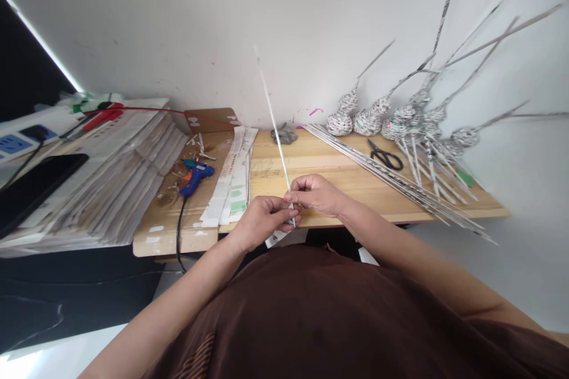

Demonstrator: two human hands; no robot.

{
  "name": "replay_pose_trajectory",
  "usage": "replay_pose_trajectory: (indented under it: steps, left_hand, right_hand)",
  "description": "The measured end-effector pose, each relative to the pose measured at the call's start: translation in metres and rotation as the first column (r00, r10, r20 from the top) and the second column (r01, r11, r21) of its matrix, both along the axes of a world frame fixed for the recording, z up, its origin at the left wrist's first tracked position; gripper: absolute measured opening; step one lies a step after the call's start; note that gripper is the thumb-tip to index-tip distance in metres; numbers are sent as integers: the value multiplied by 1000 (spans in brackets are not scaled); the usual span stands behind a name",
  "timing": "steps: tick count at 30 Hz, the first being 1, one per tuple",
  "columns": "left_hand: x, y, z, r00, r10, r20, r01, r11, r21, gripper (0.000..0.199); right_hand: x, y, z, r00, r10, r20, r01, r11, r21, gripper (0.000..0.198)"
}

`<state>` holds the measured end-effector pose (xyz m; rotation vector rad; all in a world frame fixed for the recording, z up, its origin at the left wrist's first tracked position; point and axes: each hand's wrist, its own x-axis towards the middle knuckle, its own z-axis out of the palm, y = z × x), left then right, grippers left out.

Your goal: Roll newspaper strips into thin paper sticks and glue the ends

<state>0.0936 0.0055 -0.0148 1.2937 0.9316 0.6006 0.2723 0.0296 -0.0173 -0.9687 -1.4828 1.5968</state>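
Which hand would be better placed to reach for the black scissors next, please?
Probably the right hand: it is nearer the scissors, just across the bundle of sticks. The left hand is farther off, at the lower end of the paper stick that both hold.

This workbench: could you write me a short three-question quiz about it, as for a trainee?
1. What thin thing do the left hand and right hand hold?
2. True or false: the black scissors lie on the wooden table.
3. Which lies on the brown board: (a) black scissors, (b) blue glue gun, (c) grey cloth?

Key: 1. A white stick; 2. True; 3. (b).
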Motion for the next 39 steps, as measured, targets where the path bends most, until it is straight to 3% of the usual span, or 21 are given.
replay_pose_trajectory:
  steps: [6,12,20,25,32,37,39]
  left_hand:
    - [0,1,2,999,-15,-46,16,1000,21,31]
    - [-1,1,1,999,-35,-41,36,999,21,31]
    - [0,-1,-1,996,-35,-80,37,999,29,28]
    - [-1,-1,-2,996,-37,-85,40,998,41,27]
    - [-1,0,-1,996,-24,-85,27,999,40,26]
    - [-2,-1,-1,995,-64,-71,66,998,22,29]
    - [-2,-1,-1,996,-65,-61,66,998,14,29]
  right_hand:
    - [-5,-7,3,983,-178,38,173,980,96,35]
    - [2,-6,5,999,39,3,-39,999,25,30]
    - [-4,-7,3,982,-189,20,187,980,70,37]
    - [1,-7,6,999,2,41,-3,1000,17,32]
    - [-3,-6,0,984,-174,24,173,984,50,34]
    - [3,-6,0,998,63,19,-63,998,-18,32]
    - [4,-6,-2,998,53,29,-52,998,-23,32]
